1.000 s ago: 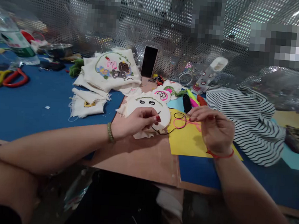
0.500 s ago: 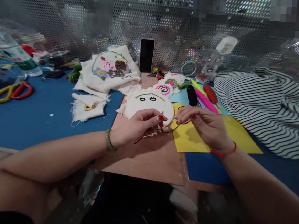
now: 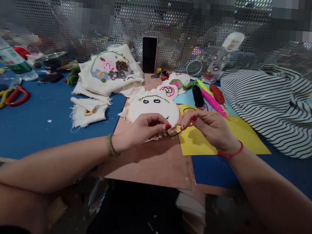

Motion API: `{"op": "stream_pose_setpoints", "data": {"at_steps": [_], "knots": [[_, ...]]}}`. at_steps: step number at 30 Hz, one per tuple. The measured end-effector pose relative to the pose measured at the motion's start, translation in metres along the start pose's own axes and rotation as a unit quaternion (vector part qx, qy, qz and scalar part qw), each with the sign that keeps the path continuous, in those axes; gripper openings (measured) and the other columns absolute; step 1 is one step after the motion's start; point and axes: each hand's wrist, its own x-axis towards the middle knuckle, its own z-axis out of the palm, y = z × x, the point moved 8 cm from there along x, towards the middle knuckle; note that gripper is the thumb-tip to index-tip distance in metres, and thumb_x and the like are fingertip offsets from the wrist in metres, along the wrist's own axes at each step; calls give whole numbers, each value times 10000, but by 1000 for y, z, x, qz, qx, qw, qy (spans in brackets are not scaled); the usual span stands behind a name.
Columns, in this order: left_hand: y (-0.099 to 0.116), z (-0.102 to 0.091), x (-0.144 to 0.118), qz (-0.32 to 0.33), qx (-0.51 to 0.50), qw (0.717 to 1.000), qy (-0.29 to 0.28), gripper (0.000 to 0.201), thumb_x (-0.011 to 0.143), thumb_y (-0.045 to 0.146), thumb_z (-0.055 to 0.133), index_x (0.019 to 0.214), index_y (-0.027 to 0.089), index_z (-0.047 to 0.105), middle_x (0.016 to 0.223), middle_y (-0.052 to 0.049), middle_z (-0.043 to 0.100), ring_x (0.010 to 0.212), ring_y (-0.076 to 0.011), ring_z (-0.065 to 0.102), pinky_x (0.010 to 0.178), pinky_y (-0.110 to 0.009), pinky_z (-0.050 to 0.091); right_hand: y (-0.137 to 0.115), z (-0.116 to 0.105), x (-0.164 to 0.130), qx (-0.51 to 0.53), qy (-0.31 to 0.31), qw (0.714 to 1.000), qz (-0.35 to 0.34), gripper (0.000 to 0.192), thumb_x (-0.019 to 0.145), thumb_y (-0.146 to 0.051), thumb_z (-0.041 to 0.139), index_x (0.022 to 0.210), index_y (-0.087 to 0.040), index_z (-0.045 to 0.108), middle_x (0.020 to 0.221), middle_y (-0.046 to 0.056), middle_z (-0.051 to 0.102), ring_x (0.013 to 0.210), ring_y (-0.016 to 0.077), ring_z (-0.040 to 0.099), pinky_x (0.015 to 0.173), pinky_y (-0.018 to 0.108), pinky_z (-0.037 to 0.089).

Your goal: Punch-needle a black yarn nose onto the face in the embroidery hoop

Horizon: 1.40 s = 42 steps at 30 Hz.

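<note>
My left hand (image 3: 148, 129) is closed in a pinch on black thread (image 3: 173, 135), which hangs in a short loop between my two hands. In my right hand (image 3: 206, 126), the fingers grip a thin, pale wire-like tool (image 3: 211, 115); its tail sticks out past the knuckles. The fingertips of both hands almost meet, and the details between them are too small to make out. Behind my hands lies an embroidery hoop (image 3: 152, 111) with white cloth, stitched with two black eyes and a green arc. The left hand covers its lower part.
Scissors (image 3: 6, 96), a bottle (image 3: 13, 60) and embroidered cloths (image 3: 112, 70) lie left. A phone (image 3: 149, 55) stands at the mesh wall. Yarn skeins (image 3: 198, 96), yellow paper (image 3: 240, 138), a clear tube (image 3: 221, 59) and striped fabric (image 3: 275, 108) are on the right.
The view has shifted slightly. My fingertips have come a little closer together, and less of the thin tool extends beyond my right hand. The dangling thread end below the left hand no longer shows.
</note>
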Motion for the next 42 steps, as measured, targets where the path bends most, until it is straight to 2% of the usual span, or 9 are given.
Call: {"op": "stream_pose_setpoints", "data": {"at_steps": [7, 15, 18, 23, 26, 30, 33, 36, 42], "knots": [[-1, 7, -1, -15, 29, 998, -46, 133, 880, 233, 654, 791, 151, 600, 611, 43, 529, 500, -55, 391, 482, -190, 293, 1, 7, 1, 13, -30, 999, 6, 359, 986, -487, 577, 806, -210, 718, 777, 48, 710, 759, 187, 697, 741, 351, 579], [2, 15, -1, 20, -16, 995, -99, 290, 846, 393, 729, 778, 151, 584, 649, 42, 489, 557, -66, 402, 505, -195, 303, 0, 15, 3, 126, -61, 990, 28, 421, 947, -537, 620, 682, -209, 624, 696, 45, 682, 794, 210, 674, 756, 378, 555], [5, 16, -3, 25, -34, 994, -100, 321, 844, 422, 738, 774, 152, 578, 643, 42, 489, 550, -63, 399, 494, -191, 297, 5, 7, 4, 140, -18, 989, 45, 433, 902, -573, 665, 651, -224, 607, 650, 41, 657, 780, 230, 667, 765, 407, 558], [6, 11, -3, 23, -57, 996, -64, 289, 843, 380, 746, 784, 156, 572, 632, 39, 505, 514, -51, 386, 456, -184, 272, 12, -50, 3, 173, 174, 969, -5, 313, 831, -499, 779, 670, -277, 628, 599, -22, 566, 727, 199, 647, 798, 387, 565], [3, 11, -3, 25, -67, 995, -64, 289, 868, 397, 728, 805, 161, 573, 629, 32, 518, 526, -60, 410, 461, -180, 288, 13, -67, 1, 161, 222, 961, -26, 232, 836, -502, 775, 741, -301, 706, 624, -28, 577, 740, 180, 649, 773, 354, 568], [3, 14, -4, 37, -40, 994, -91, 402, 895, 535, 677, 792, 158, 585, 658, 18, 515, 552, -71, 424, 478, -191, 315, 14, -47, 1, 103, 172, 980, 10, 378, 872, -616, 684, 829, -252, 779, 722, 26, 695, 738, 197, 680, 706, 364, 580], [6, 16, -7, 49, -16, 993, -103, 438, 905, 566, 653, 776, 152, 597, 701, 3, 522, 579, -77, 426, 479, -198, 307, 7, -31, -1, 4, 146, 989, 6, 429, 933, -603, 607, 838, -221, 778, 782, 59, 739, 740, 194, 701, 720, 363, 586], [7, 16, -7, 43, -42, 994, -94, 319, 919, 456, 662, 845, 147, 631, 730, 0, 547, 597, -80, 437, 501, -201, 326, -8, -20, -4, -84, 133, 986, -47, 379, 999, -504, 553, 855, -228, 770, 797, 56, 745, 784, 185, 712, 726, 339, 577], [9, 14, -5, 51, -89, 992, -70, 72, 902, 212, 649, 901, 163, 596, 873, -26, 671, 581, -61, 472, 528, -208, 370, -25, -14, -7, -110, 123, 980, -110, 365, 1045, -438, 480, 938, -247, 772, 817, 48, 745, 806, 190, 711, 729, 350, 572]]}}
